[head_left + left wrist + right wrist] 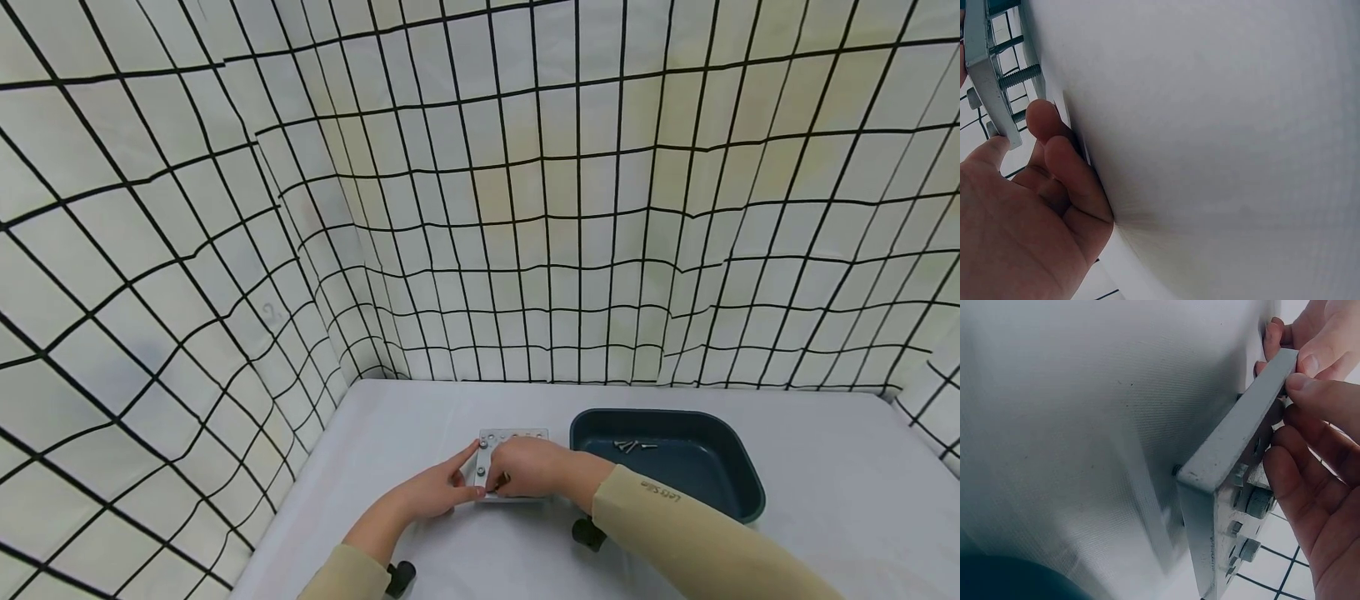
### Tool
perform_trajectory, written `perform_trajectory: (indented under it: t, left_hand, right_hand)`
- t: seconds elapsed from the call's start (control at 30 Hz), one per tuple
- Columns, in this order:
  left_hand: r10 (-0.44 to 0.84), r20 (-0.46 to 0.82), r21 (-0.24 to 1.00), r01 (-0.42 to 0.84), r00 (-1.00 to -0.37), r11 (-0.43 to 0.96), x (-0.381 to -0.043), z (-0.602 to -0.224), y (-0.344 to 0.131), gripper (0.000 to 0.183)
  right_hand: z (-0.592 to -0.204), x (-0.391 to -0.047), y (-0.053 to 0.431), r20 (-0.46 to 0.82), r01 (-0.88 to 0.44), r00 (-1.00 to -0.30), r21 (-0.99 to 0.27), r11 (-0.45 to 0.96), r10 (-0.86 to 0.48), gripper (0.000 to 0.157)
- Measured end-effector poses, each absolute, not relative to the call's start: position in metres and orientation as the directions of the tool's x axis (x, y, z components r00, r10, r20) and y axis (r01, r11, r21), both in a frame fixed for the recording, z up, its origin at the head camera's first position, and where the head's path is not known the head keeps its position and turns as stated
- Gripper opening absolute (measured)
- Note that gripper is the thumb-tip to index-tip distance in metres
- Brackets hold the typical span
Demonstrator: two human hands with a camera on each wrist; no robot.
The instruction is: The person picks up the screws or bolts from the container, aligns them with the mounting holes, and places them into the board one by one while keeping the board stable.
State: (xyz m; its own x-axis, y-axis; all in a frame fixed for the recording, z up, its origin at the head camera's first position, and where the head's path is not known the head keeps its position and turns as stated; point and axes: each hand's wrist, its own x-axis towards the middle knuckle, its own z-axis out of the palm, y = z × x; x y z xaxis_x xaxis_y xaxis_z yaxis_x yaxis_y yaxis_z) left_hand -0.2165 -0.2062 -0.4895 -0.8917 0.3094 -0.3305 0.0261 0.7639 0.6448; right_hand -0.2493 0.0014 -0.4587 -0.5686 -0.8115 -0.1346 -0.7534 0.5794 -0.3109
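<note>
A silver metal plate (513, 433) with bolts in it lies on the white table. Threaded bolt shanks (1021, 76) stick out under the plate, as the left wrist view shows. My left hand (431, 493) holds the plate's left side, index finger at the upper corner and thumb at the lower one. Over the plate is my right hand (532, 468), its thumb and fingers pinching what looks like a bolt near the lower left corner. Those fingers mostly hide the piece. Bolt heads (1260, 503) stand up from the plate's face in the right wrist view.
A dark blue tray (697, 496) stands to the right, under my right forearm, with several loose screws (630, 446) in it. White walls with a black grid (525, 208) enclose the table (832, 467) at the back and sides.
</note>
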Motion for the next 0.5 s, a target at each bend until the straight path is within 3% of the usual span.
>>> perform_trajectory:
  t: [0.5]
  left_hand:
    - [0.295,-0.339,0.632,0.016,-0.894,0.775,-0.216,-0.490,-0.206,0.085]
  right_hand:
    - [-0.448,-0.250,0.012,-0.148,-0.677,-0.607,-0.418,0.606,-0.781,0.016]
